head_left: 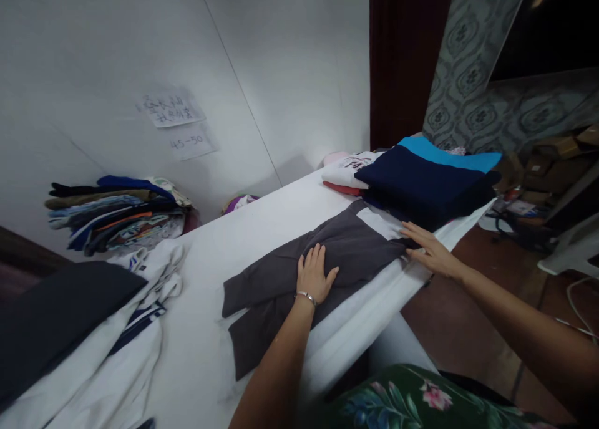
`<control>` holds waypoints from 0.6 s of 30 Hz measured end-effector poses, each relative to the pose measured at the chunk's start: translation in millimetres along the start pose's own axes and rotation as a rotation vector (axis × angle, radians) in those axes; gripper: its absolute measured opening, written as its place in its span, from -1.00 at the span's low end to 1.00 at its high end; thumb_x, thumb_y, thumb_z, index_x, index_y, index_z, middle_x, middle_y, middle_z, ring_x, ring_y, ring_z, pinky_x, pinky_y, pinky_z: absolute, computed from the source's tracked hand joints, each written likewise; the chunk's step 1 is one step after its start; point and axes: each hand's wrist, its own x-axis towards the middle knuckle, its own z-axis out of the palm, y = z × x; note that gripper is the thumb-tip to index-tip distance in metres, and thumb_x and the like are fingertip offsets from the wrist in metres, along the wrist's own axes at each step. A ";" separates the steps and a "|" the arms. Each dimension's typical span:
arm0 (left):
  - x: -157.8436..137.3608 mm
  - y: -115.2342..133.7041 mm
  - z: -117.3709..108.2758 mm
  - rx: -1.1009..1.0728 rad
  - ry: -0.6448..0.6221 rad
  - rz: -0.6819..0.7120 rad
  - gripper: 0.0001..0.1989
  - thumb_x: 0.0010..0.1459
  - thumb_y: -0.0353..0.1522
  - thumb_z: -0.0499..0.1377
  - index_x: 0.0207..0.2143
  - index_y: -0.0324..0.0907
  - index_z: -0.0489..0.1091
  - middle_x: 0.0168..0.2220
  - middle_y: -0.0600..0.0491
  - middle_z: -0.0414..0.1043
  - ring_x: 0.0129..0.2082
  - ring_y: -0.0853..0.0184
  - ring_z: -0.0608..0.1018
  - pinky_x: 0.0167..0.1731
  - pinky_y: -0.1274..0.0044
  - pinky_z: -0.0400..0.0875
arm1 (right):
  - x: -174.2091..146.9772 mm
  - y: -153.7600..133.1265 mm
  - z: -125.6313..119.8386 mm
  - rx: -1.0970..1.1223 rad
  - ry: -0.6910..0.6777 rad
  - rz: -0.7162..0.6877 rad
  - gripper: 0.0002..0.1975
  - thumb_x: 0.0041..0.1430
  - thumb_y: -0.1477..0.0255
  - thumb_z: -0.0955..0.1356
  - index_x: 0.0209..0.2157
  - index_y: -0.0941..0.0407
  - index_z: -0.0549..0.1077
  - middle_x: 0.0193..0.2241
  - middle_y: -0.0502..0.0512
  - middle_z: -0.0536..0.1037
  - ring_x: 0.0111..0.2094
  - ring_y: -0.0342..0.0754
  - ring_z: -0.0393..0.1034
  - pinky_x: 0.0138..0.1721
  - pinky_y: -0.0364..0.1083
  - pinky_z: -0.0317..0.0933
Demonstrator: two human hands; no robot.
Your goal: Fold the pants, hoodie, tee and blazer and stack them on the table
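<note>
A pair of dark grey-brown trousers [349, 245] lies flat on the white-covered table [262, 236], its two leg ends pointing left. My left hand [316, 276] rests palm down on the trousers, fingers stretched out and a bracelet at the wrist. My right hand [433, 251] is at the right end of the trousers, near the table's front edge, with its fingers extended and apart. A white patch [381, 223] shows beside that end; I cannot tell what it is. Whether the right fingertips press on the cloth is unclear.
Folded navy and light-blue clothes [421, 173] are stacked at the table's far right. A pile of mixed clothes [126, 214] stands by the wall on the left. Dark and white garments [60, 317] lie at the near left. Cardboard boxes [555, 151] sit at the right.
</note>
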 end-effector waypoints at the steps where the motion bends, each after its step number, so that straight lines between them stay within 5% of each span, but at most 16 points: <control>1: 0.0 0.0 0.2 -0.003 -0.001 -0.002 -0.36 0.26 -0.06 -0.10 0.30 -0.17 -0.01 0.32 -0.05 -0.02 0.29 0.18 0.09 0.23 0.21 0.00 | 6.9 -8.1 0.8 -0.016 0.010 -0.025 -0.48 0.20 0.18 0.21 0.17 0.04 0.26 0.27 0.17 0.12 0.28 0.13 -0.07 0.23 0.18 -0.08; 5: -0.1 0.1 -0.3 -0.022 -0.019 -0.019 -0.35 0.25 -0.06 -0.10 0.30 -0.17 -0.02 0.32 -0.03 -0.04 0.29 0.19 0.08 0.24 0.21 -0.02 | 43.7 -29.9 20.8 -0.155 -0.026 -0.036 -0.41 0.27 0.09 0.12 0.24 0.06 0.13 0.30 0.19 0.02 0.31 0.11 -0.19 0.23 0.22 -0.17; 11: -0.7 0.3 -1.3 -0.062 -0.038 -0.037 -0.34 0.24 -0.05 -0.09 0.31 -0.14 -0.04 0.33 0.01 -0.07 0.30 0.19 0.05 0.25 0.21 -0.06 | 67.5 -19.1 62.4 -0.287 -0.269 0.043 -0.32 0.24 -0.02 0.04 0.21 0.10 0.21 0.26 0.22 0.13 0.28 0.15 -0.09 0.18 0.20 0.01; 18: -0.3 1.1 -1.6 -0.101 -0.041 -0.042 -0.34 0.24 -0.05 -0.08 0.30 -0.14 -0.04 0.34 0.01 -0.08 0.30 0.18 0.05 0.25 0.20 -0.09 | 98.0 -17.7 51.9 -0.258 -0.290 0.100 -0.30 0.24 -0.02 0.02 0.24 0.11 0.16 0.29 0.20 0.06 0.30 0.12 -0.15 0.24 0.15 -0.09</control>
